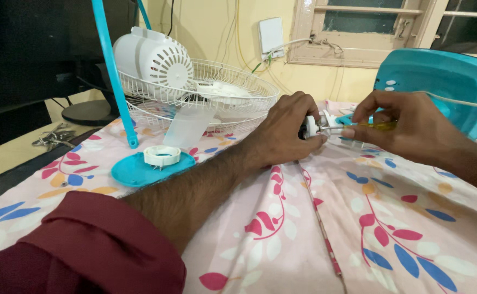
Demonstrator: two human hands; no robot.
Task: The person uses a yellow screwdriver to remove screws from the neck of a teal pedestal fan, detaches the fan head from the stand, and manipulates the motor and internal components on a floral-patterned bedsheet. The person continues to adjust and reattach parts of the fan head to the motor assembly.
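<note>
We pinch a small white part (310, 126) in left hand (287, 128); right hand (407, 128) grips yellow screwdriver (366, 126), shaft horizontal, tip pointing left into it.

The floral cloth (391, 228) lies open in front of both hands. To the left, the wire fan guard (233, 95), white motor housing (151, 57), teal disc (135, 171) and slanting teal rod (110, 76) crowd the way. The teal fan base (440, 81) blocks the far right.

A pale yellow wall (216, 32) stands behind, with a white switch plate (271, 35) and loose wires. A wooden-framed window (369, 27) sits upper right. A floral pink cloth (358, 228) covers the surface; warm light.
</note>
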